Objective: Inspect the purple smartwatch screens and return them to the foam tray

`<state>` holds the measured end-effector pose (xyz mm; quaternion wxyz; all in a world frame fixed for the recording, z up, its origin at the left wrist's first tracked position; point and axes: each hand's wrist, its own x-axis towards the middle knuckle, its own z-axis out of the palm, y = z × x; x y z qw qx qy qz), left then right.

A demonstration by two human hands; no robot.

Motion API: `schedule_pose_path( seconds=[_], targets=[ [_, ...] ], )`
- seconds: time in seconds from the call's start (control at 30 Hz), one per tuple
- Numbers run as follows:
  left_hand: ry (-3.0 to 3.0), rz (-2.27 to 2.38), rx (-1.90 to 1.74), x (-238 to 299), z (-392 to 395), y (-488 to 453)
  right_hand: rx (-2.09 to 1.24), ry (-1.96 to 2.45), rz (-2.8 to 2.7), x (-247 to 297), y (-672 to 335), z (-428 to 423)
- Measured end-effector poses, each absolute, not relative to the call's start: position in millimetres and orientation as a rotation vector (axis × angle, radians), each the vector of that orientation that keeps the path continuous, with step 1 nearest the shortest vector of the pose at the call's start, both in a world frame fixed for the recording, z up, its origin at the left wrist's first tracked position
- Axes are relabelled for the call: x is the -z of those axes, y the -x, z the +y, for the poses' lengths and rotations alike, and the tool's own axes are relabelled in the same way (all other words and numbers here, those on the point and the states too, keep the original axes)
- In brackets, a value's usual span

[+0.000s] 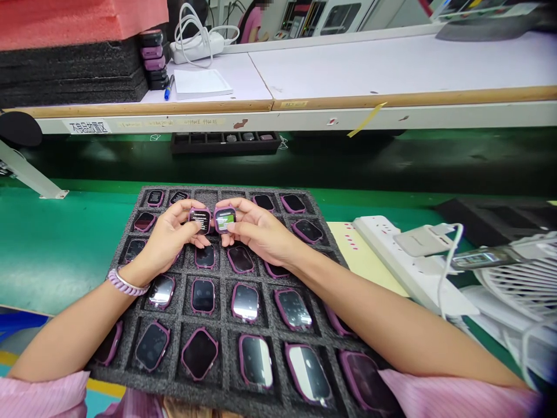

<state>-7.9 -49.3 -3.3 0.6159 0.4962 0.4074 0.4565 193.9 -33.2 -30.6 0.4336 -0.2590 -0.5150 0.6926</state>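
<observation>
A black foam tray (226, 325) lies in front of me on the green bench, its cells filled with several purple-framed smartwatch bodies. My left hand (167, 238) is closed on one watch body (199, 220) with a lit screen. My right hand (256, 229) pinches a second lit watch body (225, 219) right beside it. Both are held just above the tray's far rows. A coiled purple band sits on my left wrist.
A white power strip (391, 249) with a plugged charger and cable lies right of the tray, with a white fan grille (526, 284) beyond. A yellow sheet (365, 261) lies beside the tray. Another small black tray (224, 141) sits under the raised white shelf. Stacked black and pink foam is at far left.
</observation>
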Motion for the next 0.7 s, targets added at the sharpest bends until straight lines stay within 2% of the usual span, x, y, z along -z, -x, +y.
schedule_pose_path(
  seconds=[0.7],
  targets=[
    [-1.042, 0.930, -1.019, 0.3, -50.1, 8.4, -1.720, 0.689, -1.200, 31.0, -192.4, -32.0]
  ],
)
